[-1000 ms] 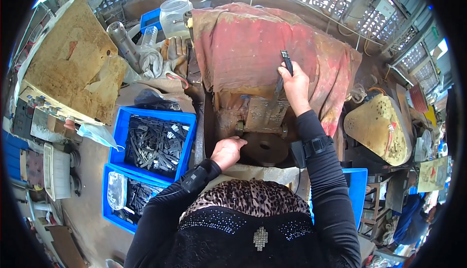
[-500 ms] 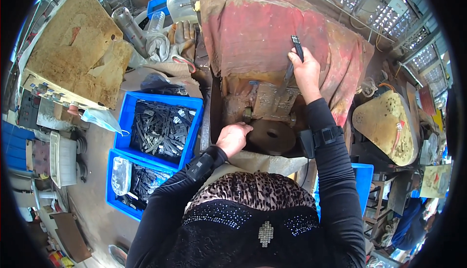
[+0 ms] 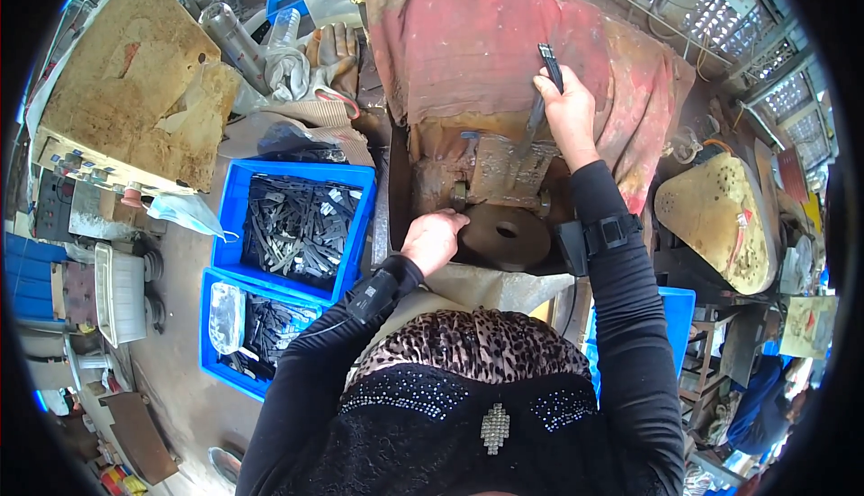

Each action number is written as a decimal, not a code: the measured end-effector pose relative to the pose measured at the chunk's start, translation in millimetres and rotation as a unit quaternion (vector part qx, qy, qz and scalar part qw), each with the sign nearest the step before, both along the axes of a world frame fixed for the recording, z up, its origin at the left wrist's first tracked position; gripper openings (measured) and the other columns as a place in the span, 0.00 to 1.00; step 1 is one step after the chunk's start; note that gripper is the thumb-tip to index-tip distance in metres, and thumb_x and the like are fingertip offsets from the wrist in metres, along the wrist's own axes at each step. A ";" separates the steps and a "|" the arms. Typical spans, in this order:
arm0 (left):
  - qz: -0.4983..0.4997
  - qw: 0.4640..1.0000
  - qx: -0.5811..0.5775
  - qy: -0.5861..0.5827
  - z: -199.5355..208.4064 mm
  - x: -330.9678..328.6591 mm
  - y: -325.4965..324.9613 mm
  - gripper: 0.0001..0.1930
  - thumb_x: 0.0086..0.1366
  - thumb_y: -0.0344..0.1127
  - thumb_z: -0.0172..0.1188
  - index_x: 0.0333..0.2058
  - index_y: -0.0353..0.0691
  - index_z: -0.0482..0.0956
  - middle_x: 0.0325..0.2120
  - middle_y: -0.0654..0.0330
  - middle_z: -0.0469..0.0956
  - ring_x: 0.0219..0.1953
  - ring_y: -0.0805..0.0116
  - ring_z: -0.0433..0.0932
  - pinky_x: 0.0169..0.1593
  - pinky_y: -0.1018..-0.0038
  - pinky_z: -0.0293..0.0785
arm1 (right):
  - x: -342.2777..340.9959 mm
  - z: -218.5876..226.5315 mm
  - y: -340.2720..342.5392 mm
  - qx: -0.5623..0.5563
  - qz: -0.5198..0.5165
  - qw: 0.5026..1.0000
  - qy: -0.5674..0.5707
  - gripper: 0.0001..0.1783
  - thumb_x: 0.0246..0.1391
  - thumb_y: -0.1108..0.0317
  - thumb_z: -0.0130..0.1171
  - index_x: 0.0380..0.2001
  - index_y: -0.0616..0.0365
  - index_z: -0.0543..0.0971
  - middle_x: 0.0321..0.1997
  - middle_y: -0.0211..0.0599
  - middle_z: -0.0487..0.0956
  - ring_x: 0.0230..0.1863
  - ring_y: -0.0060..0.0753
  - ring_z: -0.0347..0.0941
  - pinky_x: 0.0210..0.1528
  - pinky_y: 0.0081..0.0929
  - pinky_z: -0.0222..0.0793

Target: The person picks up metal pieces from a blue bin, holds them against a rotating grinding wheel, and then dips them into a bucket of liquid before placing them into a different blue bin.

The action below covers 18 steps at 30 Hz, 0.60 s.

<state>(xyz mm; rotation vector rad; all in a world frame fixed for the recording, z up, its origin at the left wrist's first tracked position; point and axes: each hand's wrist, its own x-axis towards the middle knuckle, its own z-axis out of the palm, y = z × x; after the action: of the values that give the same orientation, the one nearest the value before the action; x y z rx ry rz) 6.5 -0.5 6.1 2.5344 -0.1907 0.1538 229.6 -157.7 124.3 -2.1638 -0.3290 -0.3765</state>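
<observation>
My right hand (image 3: 571, 114) is raised over the red cloth, closed around several slim black strips (image 3: 549, 62) whose upper ends stick out above the thumb. Below that hand a grey bar (image 3: 535, 121) slopes down into a dirty metal housing. Low and to the left, my left hand (image 3: 434, 241) has its fingers pinched together at the left edge of a round brown grinding wheel (image 3: 505, 237) with a dark hole in its middle. Whatever the left fingertips hold is hidden or too small to name.
Left of the housing stand two blue bins, one (image 3: 364, 217) behind the other (image 3: 206, 334), holding dark strips. A stained red cloth (image 3: 495, 41) drapes over the machine. Gloves (image 3: 334, 53) lie at the back left; a perforated yellowish guard (image 3: 715, 226) stands at the right.
The whole view has shifted slightly. My left hand stays by the wheel's edge with its fingers pinched, and my right hand still grips the black strips.
</observation>
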 end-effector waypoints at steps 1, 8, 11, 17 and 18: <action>0.000 1.000 0.001 0.007 0.0 -0.1 -0.1 0.17 0.55 0.23 0.51 0.41 0.40 0.83 0.36 0.46 0.81 0.45 0.48 0.79 0.51 0.62 0.76 | 0.0 -0.2 -0.4 0.002 -0.001 1.000 0.007 0.14 0.54 0.56 0.63 0.41 0.49 0.80 0.31 0.42 0.82 0.35 0.44 0.79 0.40 0.37 0.71; -0.005 1.000 0.004 0.010 0.4 0.1 -0.3 0.17 0.53 0.22 0.51 0.41 0.40 0.83 0.36 0.47 0.81 0.45 0.48 0.79 0.50 0.62 0.76 | 1.0 2.6 -0.1 -0.019 -0.020 0.999 0.036 0.15 0.53 0.54 0.64 0.42 0.46 0.80 0.34 0.41 0.83 0.40 0.45 0.79 0.43 0.38 0.71; -0.004 1.000 0.002 0.007 -2.7 0.0 -0.1 0.17 0.53 0.22 0.51 0.41 0.40 0.83 0.35 0.48 0.81 0.44 0.48 0.79 0.50 0.62 0.76 | 0.7 4.0 -0.1 -0.029 -0.025 0.999 0.034 0.15 0.52 0.54 0.64 0.42 0.46 0.80 0.35 0.41 0.83 0.41 0.45 0.79 0.44 0.38 0.71; -0.008 1.000 -0.004 -0.002 -9.1 1.1 1.4 0.17 0.52 0.22 0.52 0.39 0.40 0.83 0.34 0.49 0.81 0.41 0.48 0.80 0.47 0.61 0.77 | 1.1 5.1 0.1 -0.037 -0.026 0.999 0.025 0.15 0.52 0.54 0.64 0.41 0.46 0.81 0.36 0.42 0.83 0.41 0.46 0.79 0.44 0.38 0.71; -0.011 1.000 -0.004 -0.011 -9.7 1.6 1.9 0.17 0.52 0.22 0.52 0.39 0.40 0.83 0.34 0.49 0.81 0.41 0.48 0.80 0.46 0.61 0.77 | 1.6 6.2 0.3 -0.040 -0.025 0.999 0.026 0.14 0.52 0.56 0.64 0.40 0.48 0.81 0.34 0.40 0.82 0.39 0.40 0.78 0.43 0.34 0.71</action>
<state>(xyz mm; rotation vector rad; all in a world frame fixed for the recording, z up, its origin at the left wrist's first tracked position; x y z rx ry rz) 8.1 1.4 -3.6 2.5221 -0.2266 0.1725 231.2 -157.4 130.5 -2.2592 -0.2660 -0.3396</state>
